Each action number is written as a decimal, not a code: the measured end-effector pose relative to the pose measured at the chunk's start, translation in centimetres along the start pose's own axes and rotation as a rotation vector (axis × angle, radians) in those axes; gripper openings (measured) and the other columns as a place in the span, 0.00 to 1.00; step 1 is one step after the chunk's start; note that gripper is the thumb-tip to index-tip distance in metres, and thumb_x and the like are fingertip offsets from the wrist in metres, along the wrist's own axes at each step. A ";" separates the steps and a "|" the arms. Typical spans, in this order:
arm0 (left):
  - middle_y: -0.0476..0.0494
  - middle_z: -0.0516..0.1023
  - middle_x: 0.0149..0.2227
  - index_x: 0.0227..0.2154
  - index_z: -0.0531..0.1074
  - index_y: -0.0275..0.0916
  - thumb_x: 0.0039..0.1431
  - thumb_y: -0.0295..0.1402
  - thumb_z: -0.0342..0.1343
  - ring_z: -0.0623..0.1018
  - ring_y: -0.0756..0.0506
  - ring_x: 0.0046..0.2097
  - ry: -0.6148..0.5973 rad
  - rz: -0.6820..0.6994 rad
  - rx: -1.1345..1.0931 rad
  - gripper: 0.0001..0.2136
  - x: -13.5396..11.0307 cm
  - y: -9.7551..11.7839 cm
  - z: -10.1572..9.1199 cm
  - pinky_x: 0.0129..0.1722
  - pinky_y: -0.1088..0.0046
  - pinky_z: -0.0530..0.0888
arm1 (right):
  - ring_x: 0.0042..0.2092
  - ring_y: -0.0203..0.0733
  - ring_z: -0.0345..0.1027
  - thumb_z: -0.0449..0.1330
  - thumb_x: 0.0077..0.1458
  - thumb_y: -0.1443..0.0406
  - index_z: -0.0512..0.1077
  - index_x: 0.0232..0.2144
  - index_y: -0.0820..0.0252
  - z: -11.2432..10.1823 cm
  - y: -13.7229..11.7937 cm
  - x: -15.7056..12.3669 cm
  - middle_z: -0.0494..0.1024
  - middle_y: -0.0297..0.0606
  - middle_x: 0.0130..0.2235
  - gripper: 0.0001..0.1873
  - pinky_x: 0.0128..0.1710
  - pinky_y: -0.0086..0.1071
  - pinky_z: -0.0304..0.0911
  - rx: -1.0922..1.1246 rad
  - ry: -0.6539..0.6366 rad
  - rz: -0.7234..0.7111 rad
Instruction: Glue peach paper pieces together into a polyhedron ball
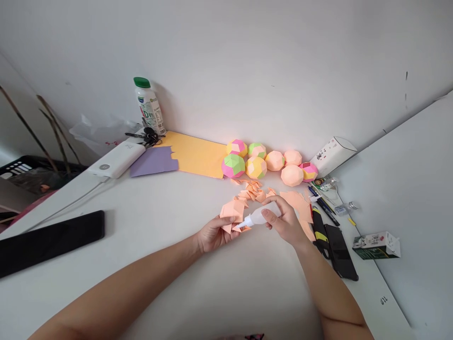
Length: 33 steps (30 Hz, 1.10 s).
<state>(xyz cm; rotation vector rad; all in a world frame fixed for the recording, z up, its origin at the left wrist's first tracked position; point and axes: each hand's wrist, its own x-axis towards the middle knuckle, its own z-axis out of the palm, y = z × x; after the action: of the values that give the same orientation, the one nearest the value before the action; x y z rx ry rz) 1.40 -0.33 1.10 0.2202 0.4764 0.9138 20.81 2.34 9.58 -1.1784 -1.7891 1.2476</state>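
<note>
My left hand (pixel 216 234) is closed on a folded peach paper piece (pixel 232 210), holding it above the white table. In my right hand (pixel 283 218) is a white glue bottle (pixel 261 215), tilted so that its narrow nozzle points down and left. The nozzle tip meets or nearly meets a flap of the paper near my left fingers; I cannot tell whether it touches. Just beyond my hands lies a pile of small cut peach paper pieces (pixel 252 190). A flat peach sheet (pixel 296 202) lies partly behind my right hand.
Several faceted paper balls (pixel 256 167) stand by the wall. Orange card (pixel 201 153) and purple card (pixel 154 161) lie left of them. To the right are a cutter (pixel 319 229), pens (pixel 324 205), a phone (pixel 340 251) and a carton (pixel 375 245). A power bank (pixel 118 159) and bottle (pixel 150 108) stand left.
</note>
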 end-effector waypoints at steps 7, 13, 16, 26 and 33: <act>0.44 0.73 0.23 0.24 0.70 0.32 0.46 0.26 0.62 0.79 0.44 0.33 -0.001 0.010 0.036 0.06 -0.2 0.1 0.5 0.27 0.79 0.74 | 0.23 0.30 0.64 0.59 0.50 0.55 0.65 0.35 0.58 -0.7 -0.3 0.5 0.68 0.31 0.31 0.14 0.21 0.26 0.62 -0.023 -0.075 0.050; 0.44 0.74 0.24 0.25 0.71 0.31 0.48 0.26 0.60 0.77 0.48 0.29 -0.025 0.028 0.037 0.03 -0.2 0.0 0.8 0.32 0.75 0.75 | 0.25 0.31 0.64 0.58 0.52 0.56 0.65 0.37 0.58 -1.4 -0.5 0.4 0.68 0.34 0.34 0.14 0.23 0.27 0.63 -0.135 -0.132 0.008; 0.42 0.76 0.27 0.29 0.72 0.32 0.48 0.27 0.60 0.78 0.47 0.30 -0.015 0.024 0.060 0.05 -0.3 0.0 0.7 0.31 0.75 0.75 | 0.26 0.32 0.64 0.57 0.52 0.57 0.66 0.38 0.58 -1.8 -0.5 0.4 0.69 0.34 0.34 0.13 0.23 0.27 0.62 -0.196 -0.169 0.013; 0.48 0.71 0.20 0.24 0.70 0.32 0.48 0.25 0.60 0.76 0.49 0.27 -0.031 0.044 0.059 0.03 -0.1 -0.1 0.7 0.35 0.73 0.75 | 0.31 0.37 0.64 0.57 0.49 0.66 0.66 0.37 0.57 -2.3 -2.0 -0.3 0.72 0.35 0.34 0.10 0.26 0.28 0.60 -0.441 -0.218 -0.102; 0.44 0.74 0.22 0.26 0.71 0.31 0.49 0.25 0.59 0.78 0.47 0.29 -0.005 0.032 0.079 0.03 0.0 -0.2 0.5 0.34 0.73 0.76 | 0.34 0.37 0.62 0.56 0.48 0.70 0.65 0.37 0.55 -2.2 -2.6 -0.8 0.69 0.34 0.36 0.11 0.27 0.26 0.59 -0.488 -0.269 -0.133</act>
<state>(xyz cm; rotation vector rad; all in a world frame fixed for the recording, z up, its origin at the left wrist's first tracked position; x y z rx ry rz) 1.76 -0.44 1.47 0.3024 0.5063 0.9264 22.26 2.04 12.72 -1.1576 -2.4263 0.9524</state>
